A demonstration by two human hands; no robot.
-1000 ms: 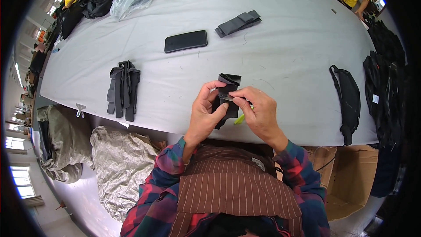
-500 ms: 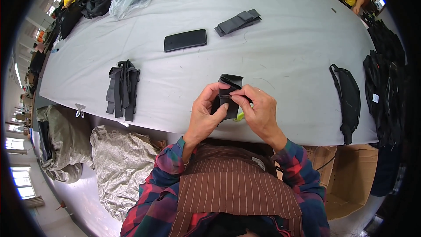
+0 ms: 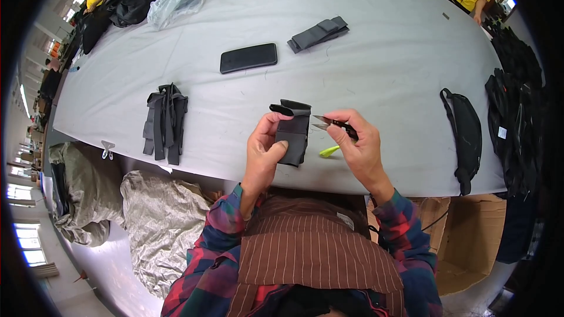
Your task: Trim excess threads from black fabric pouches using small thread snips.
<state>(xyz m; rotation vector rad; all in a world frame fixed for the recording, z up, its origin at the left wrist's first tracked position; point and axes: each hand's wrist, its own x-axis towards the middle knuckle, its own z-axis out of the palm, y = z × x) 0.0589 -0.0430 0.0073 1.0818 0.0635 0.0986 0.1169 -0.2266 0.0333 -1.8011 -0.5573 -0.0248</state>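
Between the thumb and fingers of my left hand (image 3: pixel 264 148) is a folded black fabric strip (image 3: pixel 294 135), raised above the table's near edge. My right hand (image 3: pixel 359 144) grips small thread snips (image 3: pixel 341 125). Their two pointed blades are apart and face the strip's right edge, with a small gap between. A bright yellow-green piece (image 3: pixel 329 151) shows below the snips, near my right fingers; its kind I cannot make out.
On the pale-covered table (image 3: pixel 388 82) lie a black phone (image 3: pixel 248 58), folded dark strips (image 3: pixel 318 34), a strip pile (image 3: pixel 164 123) and a black waist bag (image 3: pixel 466 135). Black goods heap along the right edge. A cardboard box (image 3: pixel 470 240) stands below. People in yellow work at the far side.
My right hand has come off the fabric strip and moved right, and the snips now show with blades apart. My left hand has shifted slightly left with the strip.
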